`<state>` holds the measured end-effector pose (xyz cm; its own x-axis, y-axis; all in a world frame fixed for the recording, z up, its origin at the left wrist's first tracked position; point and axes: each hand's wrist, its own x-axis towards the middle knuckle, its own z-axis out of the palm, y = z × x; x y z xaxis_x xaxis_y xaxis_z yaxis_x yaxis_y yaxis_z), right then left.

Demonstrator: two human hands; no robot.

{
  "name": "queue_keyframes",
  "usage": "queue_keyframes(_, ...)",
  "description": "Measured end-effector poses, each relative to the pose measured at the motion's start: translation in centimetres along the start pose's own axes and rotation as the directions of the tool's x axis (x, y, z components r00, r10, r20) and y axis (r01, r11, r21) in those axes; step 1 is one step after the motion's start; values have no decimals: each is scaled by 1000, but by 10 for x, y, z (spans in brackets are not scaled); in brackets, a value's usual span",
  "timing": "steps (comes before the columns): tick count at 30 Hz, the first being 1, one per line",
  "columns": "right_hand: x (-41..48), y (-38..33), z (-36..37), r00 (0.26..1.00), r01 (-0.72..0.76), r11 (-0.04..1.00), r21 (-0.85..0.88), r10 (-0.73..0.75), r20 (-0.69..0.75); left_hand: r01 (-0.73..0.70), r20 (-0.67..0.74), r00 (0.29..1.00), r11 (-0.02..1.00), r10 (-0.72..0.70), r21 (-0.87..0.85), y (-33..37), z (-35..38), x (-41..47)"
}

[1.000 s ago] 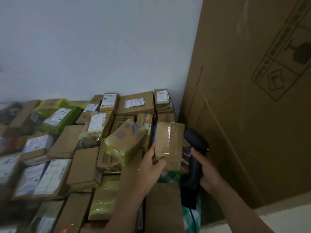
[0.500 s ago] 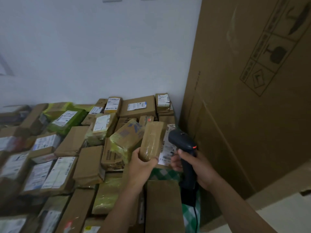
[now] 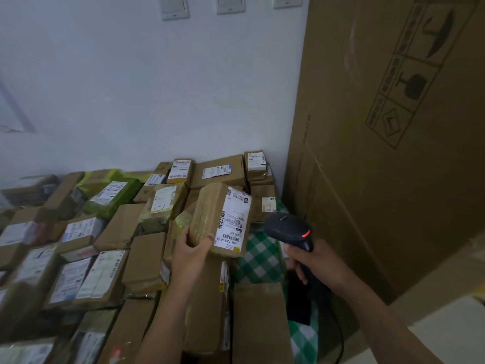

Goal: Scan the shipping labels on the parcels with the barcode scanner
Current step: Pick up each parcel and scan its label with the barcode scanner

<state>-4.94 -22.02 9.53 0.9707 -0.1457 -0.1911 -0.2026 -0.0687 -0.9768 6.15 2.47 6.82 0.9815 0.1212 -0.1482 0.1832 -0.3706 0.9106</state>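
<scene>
Left hand (image 3: 191,254) grips the parcel (image 3: 207,214), label (image 3: 235,219) now turned outward (previously hidden). Right hand (image 3: 315,261) clasps the scanner (image 3: 287,229), ready.

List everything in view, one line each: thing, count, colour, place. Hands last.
Held parcel: one, brown, raised at centre.
Label: one, white, on held parcel's right face.
Scanner: one, black, red light lit, right of held parcel.
Parcels: many, brown, some green, piled along the wall.
Cloth: one, green-white check, under parcels.
Carton: one, brown, tall, at right.
Switches: three, white, high on wall.
Left hand: grips held parcel.
Right hand: grips scanner.
</scene>
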Motion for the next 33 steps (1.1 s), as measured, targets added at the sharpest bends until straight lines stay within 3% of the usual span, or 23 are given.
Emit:
queue_keyframes(6, -6, 2, 0, 993, 47, 963, -267, -16, 116, -87, 194, 980, 974, 46, 209, 8, -15, 11)
queue_keyframes(10, -10, 6, 1, 993, 38, 944, -326, 2, 122, -88, 223, 974, 970, 35, 228, 12, -20, 10)
queue_keyframes(33, -18, 11, -6, 989, -5, 969, -245, 41, 143, -129, 207, 975, 959, 77, 251, 9, -15, -2)
